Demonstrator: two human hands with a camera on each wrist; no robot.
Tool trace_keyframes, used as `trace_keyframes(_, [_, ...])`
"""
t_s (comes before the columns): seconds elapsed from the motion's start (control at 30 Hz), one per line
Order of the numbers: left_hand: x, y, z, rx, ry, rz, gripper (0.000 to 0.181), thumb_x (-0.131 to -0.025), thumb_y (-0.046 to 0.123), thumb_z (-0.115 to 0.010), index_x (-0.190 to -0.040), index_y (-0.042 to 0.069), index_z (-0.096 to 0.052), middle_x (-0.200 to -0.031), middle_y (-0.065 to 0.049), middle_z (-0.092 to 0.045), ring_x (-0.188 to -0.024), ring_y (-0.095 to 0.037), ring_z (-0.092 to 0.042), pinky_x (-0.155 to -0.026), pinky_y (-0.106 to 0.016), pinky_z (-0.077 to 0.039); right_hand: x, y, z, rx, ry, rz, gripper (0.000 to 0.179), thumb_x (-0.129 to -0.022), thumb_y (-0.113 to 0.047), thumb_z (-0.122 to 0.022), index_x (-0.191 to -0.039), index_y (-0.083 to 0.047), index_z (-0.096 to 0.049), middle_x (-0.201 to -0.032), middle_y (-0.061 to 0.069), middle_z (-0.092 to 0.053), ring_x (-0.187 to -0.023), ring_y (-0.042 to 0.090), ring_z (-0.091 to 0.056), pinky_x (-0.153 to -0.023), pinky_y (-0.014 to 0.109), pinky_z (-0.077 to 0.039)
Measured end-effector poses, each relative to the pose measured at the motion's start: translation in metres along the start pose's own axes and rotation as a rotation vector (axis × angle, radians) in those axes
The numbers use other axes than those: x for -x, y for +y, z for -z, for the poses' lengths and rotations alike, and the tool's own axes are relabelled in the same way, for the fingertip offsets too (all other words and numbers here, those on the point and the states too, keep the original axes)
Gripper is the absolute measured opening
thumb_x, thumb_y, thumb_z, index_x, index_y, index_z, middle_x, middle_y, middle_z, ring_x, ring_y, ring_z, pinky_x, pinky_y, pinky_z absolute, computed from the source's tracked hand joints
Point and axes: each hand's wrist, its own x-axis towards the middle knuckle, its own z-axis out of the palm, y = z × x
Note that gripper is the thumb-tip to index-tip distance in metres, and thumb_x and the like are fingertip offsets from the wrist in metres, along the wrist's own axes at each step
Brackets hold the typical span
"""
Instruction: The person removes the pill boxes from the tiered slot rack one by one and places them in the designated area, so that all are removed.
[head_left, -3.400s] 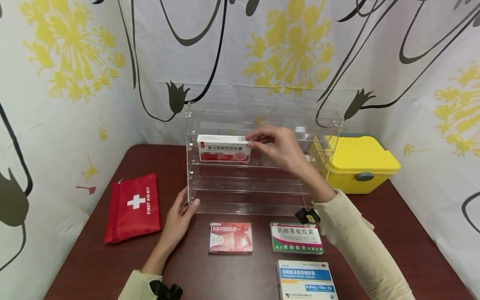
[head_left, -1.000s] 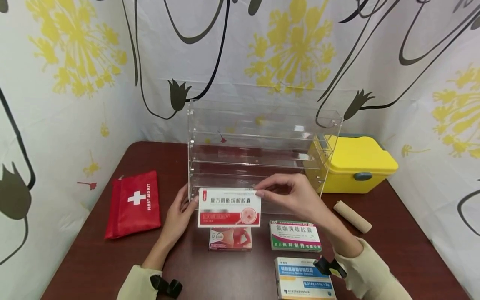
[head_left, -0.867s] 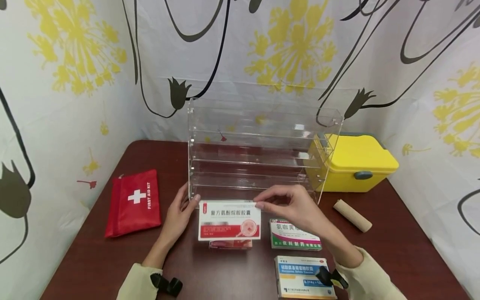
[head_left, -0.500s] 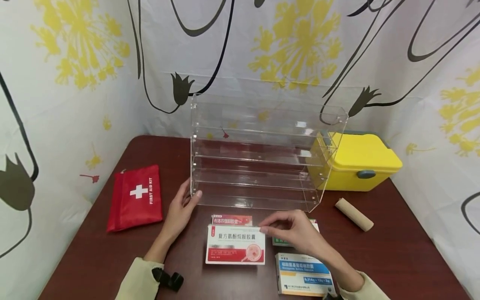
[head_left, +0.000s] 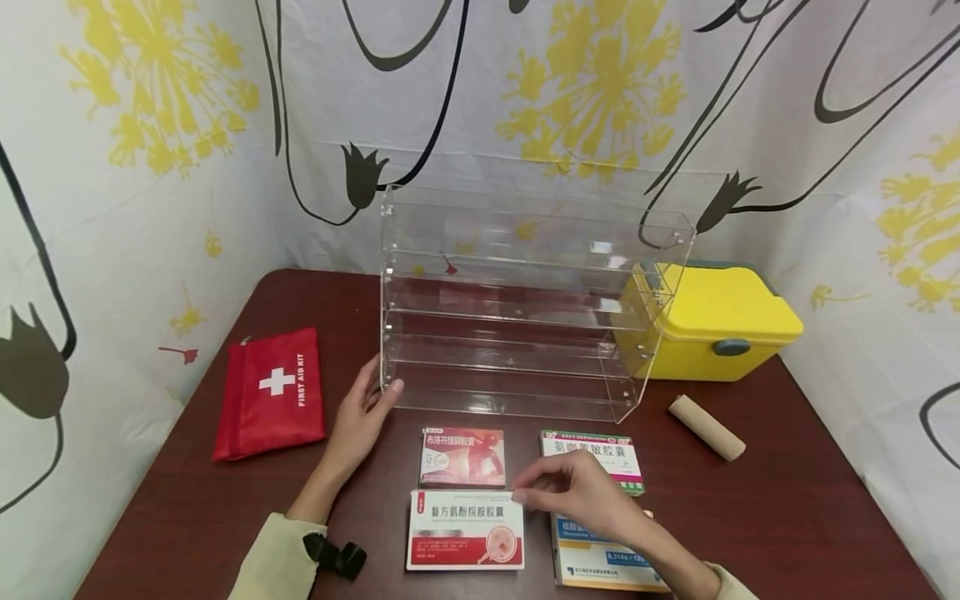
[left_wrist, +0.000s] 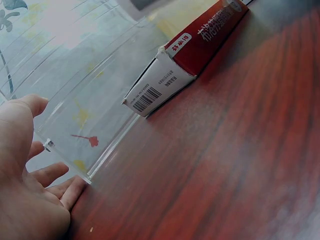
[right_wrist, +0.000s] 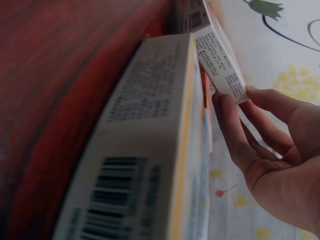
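My right hand (head_left: pixel 573 492) pinches the upper right corner of a red-and-white medicine box (head_left: pixel 465 533), thumb and fingertips at its end in the right wrist view. The box lies flat or nearly so at the table's front. Just behind it is a pink-red medicine box (head_left: pixel 462 458). Below and beside my right hand are a green-and-white medicine box (head_left: pixel 592 454) and a blue-and-white medicine box (head_left: pixel 600 567), partly covered by that hand. My left hand (head_left: pixel 358 421) holds the lower left side edge of the clear acrylic rack (head_left: pixel 510 362), thumb on its front.
A red first aid pouch (head_left: pixel 272 396) lies at the left. Behind the rack's right end stands a yellow case (head_left: pixel 723 325) with a grey latch. A tan cardboard-like tube (head_left: pixel 707 427) lies on the dark red table (head_left: pixel 787 500) at the right. Patterned cloth hangs behind.
My right hand has brought the red-and-white box out of the rack's upper shelf, forward and down to the table in front of the pink-red box. My left hand has stayed at the rack's side.
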Motion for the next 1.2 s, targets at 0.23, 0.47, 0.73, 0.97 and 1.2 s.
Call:
trace_keyframes(0.23, [0.001,0.0,-0.001,0.004,-0.005,0.0,0.062,-0.098,0.02,-0.062,-0.151,0.006,-0.033,-0.149,-0.018,-0.039,-0.134,-0.034,-0.042,-0.106,-0.051,-0.036,0.003,0.006,-0.004,-0.001,-0.032,-0.024,0.013,-0.091,-0.033,-0.072,-0.095,-0.021,-0.075,-0.081,-0.002,-0.071,-0.071,0.021,-0.068,-0.061,0.029,-0.055])
trace_keyframes(0.47, [0.001,-0.001,-0.001,0.003,-0.005,-0.008,0.061,-0.098,0.019,-0.062,-0.151,0.006,-0.033,-0.149,-0.018,-0.039,-0.134,-0.036,-0.042,-0.106,-0.05,-0.037,0.003,0.009,-0.007,0.023,-0.031,-0.042,0.012,-0.09,-0.03,-0.072,-0.095,-0.019,-0.076,-0.08,-0.003,-0.071,-0.069,0.019,-0.068,-0.06,0.029,-0.055])
trace_keyframes(0.73, [0.002,-0.001,-0.001,-0.005,-0.006,0.001,0.062,-0.099,0.02,-0.061,-0.151,0.004,-0.033,-0.149,-0.02,-0.038,-0.134,-0.035,-0.041,-0.106,-0.05,-0.036,0.003,0.01,-0.011,0.05,-0.024,-0.061,0.01,-0.09,-0.025,-0.073,-0.093,-0.017,-0.077,-0.081,-0.007,-0.071,-0.067,0.014,-0.067,-0.059,0.027,-0.055])
trace_keyframes(0.97, [0.003,-0.001,-0.001,-0.009,-0.006,0.023,0.062,-0.099,0.02,-0.061,-0.152,0.006,-0.032,-0.15,-0.018,-0.038,-0.135,-0.034,-0.041,-0.107,-0.048,-0.036,0.001,0.013,-0.011,0.091,-0.024,-0.043,0.008,-0.09,-0.025,-0.073,-0.091,-0.019,-0.078,-0.081,-0.009,-0.071,-0.067,0.01,-0.066,-0.057,0.026,-0.054])
trace_keyframes(1.2, [0.001,-0.024,-0.002,0.017,0.004,-0.003,0.062,-0.099,0.024,-0.061,-0.152,0.011,-0.033,-0.151,-0.015,-0.038,-0.135,-0.031,-0.04,-0.108,-0.049,-0.035,0.003,0.011,-0.012,0.104,-0.028,-0.048,0.011,-0.091,-0.028,-0.072,-0.093,-0.019,-0.078,-0.081,-0.009,-0.071,-0.067,0.01,-0.065,-0.058,0.025,-0.054])
